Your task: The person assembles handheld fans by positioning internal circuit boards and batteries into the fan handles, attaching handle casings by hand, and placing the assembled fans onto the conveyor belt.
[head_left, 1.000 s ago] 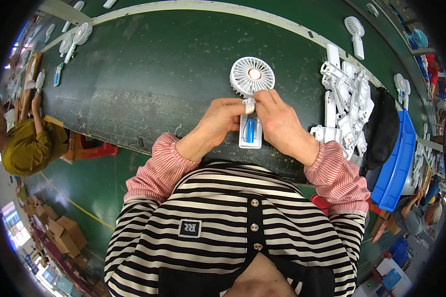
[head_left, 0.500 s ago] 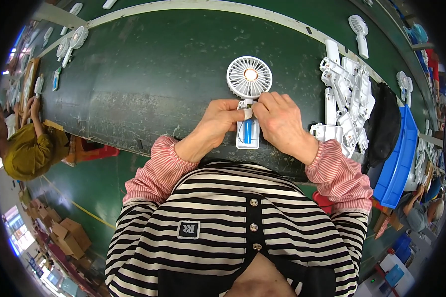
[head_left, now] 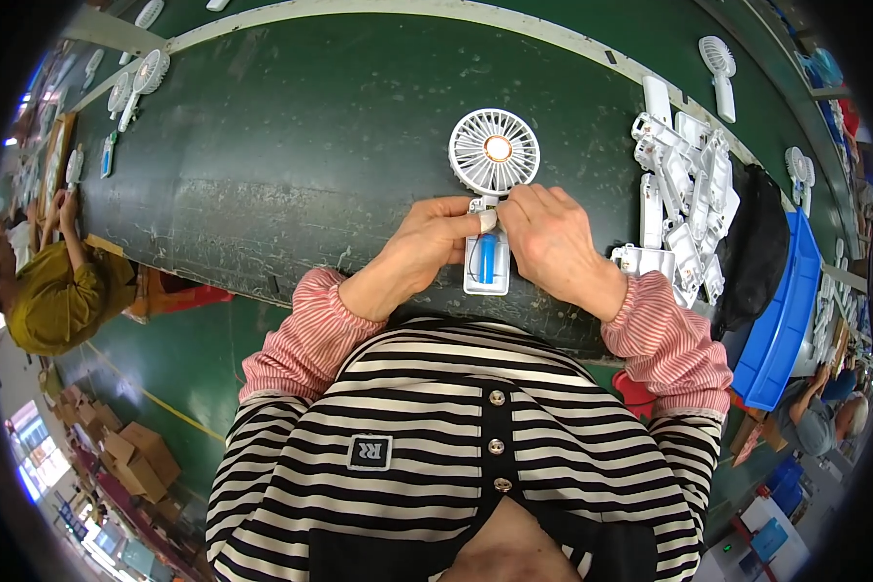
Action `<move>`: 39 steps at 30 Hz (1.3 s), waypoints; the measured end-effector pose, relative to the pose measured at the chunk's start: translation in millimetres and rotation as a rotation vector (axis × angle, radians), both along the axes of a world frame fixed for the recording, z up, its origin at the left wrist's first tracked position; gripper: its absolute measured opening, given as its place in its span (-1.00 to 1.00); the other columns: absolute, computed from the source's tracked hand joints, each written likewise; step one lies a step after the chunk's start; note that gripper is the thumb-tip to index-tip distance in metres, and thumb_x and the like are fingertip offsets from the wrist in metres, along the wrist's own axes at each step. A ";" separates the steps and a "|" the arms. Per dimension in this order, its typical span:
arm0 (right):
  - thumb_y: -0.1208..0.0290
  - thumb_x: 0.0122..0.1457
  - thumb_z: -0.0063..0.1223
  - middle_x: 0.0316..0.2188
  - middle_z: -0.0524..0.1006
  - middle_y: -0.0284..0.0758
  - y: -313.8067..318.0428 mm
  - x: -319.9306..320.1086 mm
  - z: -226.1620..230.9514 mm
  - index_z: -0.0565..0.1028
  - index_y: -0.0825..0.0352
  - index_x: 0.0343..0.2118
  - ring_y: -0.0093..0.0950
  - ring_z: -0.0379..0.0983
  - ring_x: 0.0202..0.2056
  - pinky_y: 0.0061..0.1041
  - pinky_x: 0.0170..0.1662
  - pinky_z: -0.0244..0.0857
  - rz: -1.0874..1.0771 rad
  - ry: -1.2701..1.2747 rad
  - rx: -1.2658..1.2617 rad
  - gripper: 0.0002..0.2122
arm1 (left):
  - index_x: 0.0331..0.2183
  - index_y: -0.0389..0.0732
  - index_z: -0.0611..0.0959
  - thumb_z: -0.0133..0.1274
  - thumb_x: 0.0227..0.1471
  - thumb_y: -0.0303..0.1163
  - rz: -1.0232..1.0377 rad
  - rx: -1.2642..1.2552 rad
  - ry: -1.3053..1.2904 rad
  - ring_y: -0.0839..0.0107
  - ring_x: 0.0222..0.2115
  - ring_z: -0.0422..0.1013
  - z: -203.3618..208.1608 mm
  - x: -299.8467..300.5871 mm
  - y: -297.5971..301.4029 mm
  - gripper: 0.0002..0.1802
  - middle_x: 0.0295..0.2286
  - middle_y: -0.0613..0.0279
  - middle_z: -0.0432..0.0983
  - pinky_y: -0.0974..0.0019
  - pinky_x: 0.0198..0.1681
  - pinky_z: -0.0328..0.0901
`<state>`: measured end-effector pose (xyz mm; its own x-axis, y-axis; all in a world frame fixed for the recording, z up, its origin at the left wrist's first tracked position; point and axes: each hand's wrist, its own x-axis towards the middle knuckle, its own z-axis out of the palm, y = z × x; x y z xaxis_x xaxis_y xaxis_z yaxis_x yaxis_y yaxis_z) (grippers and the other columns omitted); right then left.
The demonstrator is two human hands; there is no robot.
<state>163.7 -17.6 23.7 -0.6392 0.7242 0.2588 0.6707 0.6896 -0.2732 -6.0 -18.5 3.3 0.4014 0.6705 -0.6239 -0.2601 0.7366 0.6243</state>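
A white handheld fan point(head_left: 468, 155) lies on the dark green worktop in front of me, its round grille away from me. Its handle is open and shows a blue cylindrical battery point(head_left: 487, 260) and a thin dark wire inside. My left hand point(head_left: 427, 238) grips the handle's left side, with the thumb, wearing a pale cover at its tip, across the upper handle. My right hand point(head_left: 553, 238) is closed at the handle's upper right, just below the fan head. Its fingertips press there, and the small parts under them are hidden.
On the right, white plastic casings point(head_left: 684, 199) lie in a pile by a black cloth point(head_left: 755, 242) and a blue tray point(head_left: 781, 301). More fans point(head_left: 145, 82) stand at the far left, another fan point(head_left: 720, 78) far right. A co-worker in an olive top point(head_left: 63, 301) sits left.
The whole view has shifted slightly. Both hands keep their hold at the fan's upper handle, and the right fingers have moved only a little.
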 end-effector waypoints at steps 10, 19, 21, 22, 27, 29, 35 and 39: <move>0.55 -0.27 -0.02 -0.60 0.29 -0.31 1.9 1.5 -1.5 0.33 0.33 -0.61 -0.39 0.31 -0.51 -0.44 -0.46 0.14 0.024 0.007 -0.019 -0.90 | -0.36 -0.38 0.54 -0.01 0.00 -0.40 -0.001 0.104 0.079 0.55 -0.51 0.39 -2.0 5.1 -7.4 -0.79 -0.49 0.26 0.47 0.45 -0.47 0.32; 0.55 -0.24 0.00 -0.59 0.31 -0.32 1.0 3.2 3.4 0.34 0.32 -0.61 -0.39 0.32 -0.50 -0.44 -0.45 0.15 0.024 0.067 -0.069 -0.91 | -0.34 -0.37 0.53 -0.03 -0.02 -0.42 -0.019 0.090 0.057 0.53 -0.48 0.39 -5.6 2.5 -5.0 -0.78 -0.46 0.24 0.47 0.44 -0.41 0.33; 0.56 -0.23 -0.01 -0.58 0.31 -0.33 2.0 3.1 2.1 0.34 0.32 -0.61 -0.39 0.32 -0.50 -0.44 -0.45 0.15 0.007 0.050 -0.059 -0.91 | -0.32 -0.37 0.52 -0.02 -0.02 -0.42 -0.031 0.082 0.035 0.52 -0.47 0.41 -6.4 -1.1 -2.2 -0.78 -0.45 0.24 0.47 0.43 -0.40 0.34; 0.56 -0.23 -0.01 -0.58 0.31 -0.33 2.2 3.8 1.3 0.34 0.32 -0.61 -0.39 0.32 -0.50 -0.44 -0.45 0.15 0.006 0.047 -0.060 -0.91 | -0.31 -0.38 0.51 -0.02 -0.03 -0.42 -0.044 0.054 -0.048 0.49 -0.46 0.42 -6.4 -3.6 0.1 -0.76 -0.44 0.22 0.48 0.42 -0.38 0.34; 0.58 -0.24 0.00 -0.59 0.30 -0.33 2.4 4.2 -0.6 0.37 0.33 -0.56 -0.39 0.31 -0.50 -0.44 -0.44 0.15 -0.049 0.110 -0.029 -0.89 | -0.28 -0.38 0.48 -0.05 -0.01 -0.38 -0.014 -0.077 -0.306 0.40 -0.43 0.45 -5.3 -12.5 10.1 -0.72 -0.40 0.13 0.48 0.31 -0.34 0.38; 0.58 -0.24 0.00 -0.57 0.31 -0.32 3.5 0.8 2.7 0.39 0.34 -0.54 -0.38 0.31 -0.50 -0.45 -0.43 0.16 -0.051 0.143 -0.001 -0.88 | -0.29 -0.38 0.48 -0.08 0.01 -0.36 -0.003 -0.069 -0.245 0.40 -0.42 0.45 -6.1 -10.2 9.5 -0.72 -0.40 0.13 0.48 0.31 -0.35 0.38; 0.62 -0.23 0.00 -0.46 0.39 -0.28 2.5 -1.4 1.5 0.41 0.38 -0.49 -0.33 0.34 -0.45 -0.42 -0.40 0.21 -0.063 0.252 0.012 -0.85 | -0.30 -0.37 0.47 -0.13 0.08 -0.30 0.006 -0.063 -0.085 0.40 -0.43 0.45 -3.1 -7.6 10.7 -0.71 -0.41 0.15 0.47 0.33 -0.36 0.38; 0.70 -0.24 -0.04 -0.43 0.39 -0.24 1.6 -2.6 1.5 0.40 0.41 -0.47 -0.28 0.37 -0.42 -0.40 -0.39 0.27 -0.096 0.347 -0.094 -0.82 | -0.32 -0.35 0.48 -0.15 0.08 -0.30 -0.005 -0.049 -0.058 0.43 -0.45 0.43 2.6 -7.2 11.4 -0.72 -0.43 0.17 0.47 0.37 -0.38 0.36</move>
